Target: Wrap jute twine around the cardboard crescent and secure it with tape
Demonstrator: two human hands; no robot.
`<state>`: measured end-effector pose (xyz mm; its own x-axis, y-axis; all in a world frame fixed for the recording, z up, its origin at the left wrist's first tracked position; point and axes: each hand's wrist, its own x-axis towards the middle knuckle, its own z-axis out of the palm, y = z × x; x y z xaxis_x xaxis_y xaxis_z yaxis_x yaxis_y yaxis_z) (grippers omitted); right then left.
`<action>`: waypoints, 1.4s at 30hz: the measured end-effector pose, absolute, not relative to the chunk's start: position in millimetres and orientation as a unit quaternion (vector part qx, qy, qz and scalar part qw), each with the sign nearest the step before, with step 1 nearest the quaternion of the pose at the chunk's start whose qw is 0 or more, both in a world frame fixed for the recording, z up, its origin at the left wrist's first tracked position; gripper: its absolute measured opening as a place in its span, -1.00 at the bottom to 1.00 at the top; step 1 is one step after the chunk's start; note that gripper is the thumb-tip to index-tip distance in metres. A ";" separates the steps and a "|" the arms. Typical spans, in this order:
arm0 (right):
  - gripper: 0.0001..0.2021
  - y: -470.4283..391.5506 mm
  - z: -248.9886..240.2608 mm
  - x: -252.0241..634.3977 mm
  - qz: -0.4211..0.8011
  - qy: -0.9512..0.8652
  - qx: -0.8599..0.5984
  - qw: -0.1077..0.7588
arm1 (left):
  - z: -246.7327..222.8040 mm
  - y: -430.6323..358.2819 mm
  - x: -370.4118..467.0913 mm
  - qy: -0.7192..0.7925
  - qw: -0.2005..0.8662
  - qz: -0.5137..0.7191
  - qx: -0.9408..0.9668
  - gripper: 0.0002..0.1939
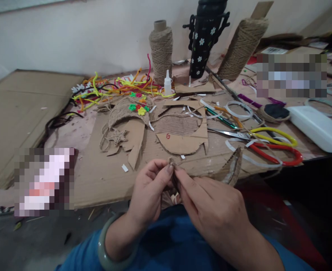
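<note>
Now your left hand [150, 188] and right hand [216, 201] pinch a thin brown fibrous piece [176, 182] (red-and-yellow-handled metal scissors [241, 136] lie farther right).

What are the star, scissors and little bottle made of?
Star: rough, dull twine, it seems; wound strands show. Scissors: the blades look like metal, being grey and shiny; the smooth, brightly coloured handles are probably plastic. Bottle: probably plastic, smooth and milky white.

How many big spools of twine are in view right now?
2. One spool stands behind the small white bottle; the second spool is just right of the black vase. Others may be hidden in the clutter.
</note>
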<state>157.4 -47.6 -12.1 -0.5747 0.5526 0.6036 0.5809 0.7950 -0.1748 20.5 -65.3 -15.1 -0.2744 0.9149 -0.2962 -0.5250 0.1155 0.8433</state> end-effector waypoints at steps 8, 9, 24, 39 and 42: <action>-0.74 -46.0 -13.5 157.6 -0.037 -0.892 -0.320 0.316 | -11.5 -62.4 18.5 0.510 0.586 0.603 0.182 -0.76; -0.73 -46.0 -13.4 157.9 -0.035 -0.894 -0.319 0.312 | -11.4 -62.1 18.6 0.514 0.581 0.603 0.185 -0.76; -0.74 -45.7 -12.0 158.1 0.018 -0.897 -0.296 0.328 | -11.6 -61.6 21.5 0.505 0.566 0.624 0.183 -0.77; -0.68 -46.4 -9.2 159.3 -0.021 -0.916 -0.299 0.266 | -11.5 -58.3 17.4 0.487 0.588 0.623 0.171 -0.81; -0.67 -44.4 -7.9 158.2 -0.027 -0.918 -0.300 0.256 | -10.1 -58.3 16.1 0.471 0.609 0.615 0.170 -0.79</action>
<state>158.2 -44.4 -7.9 -0.6887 0.5379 0.4861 0.5655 0.8181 -0.1041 16.1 -58.3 -10.1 -0.2001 0.9094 -0.3647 -0.5894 0.1856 0.7862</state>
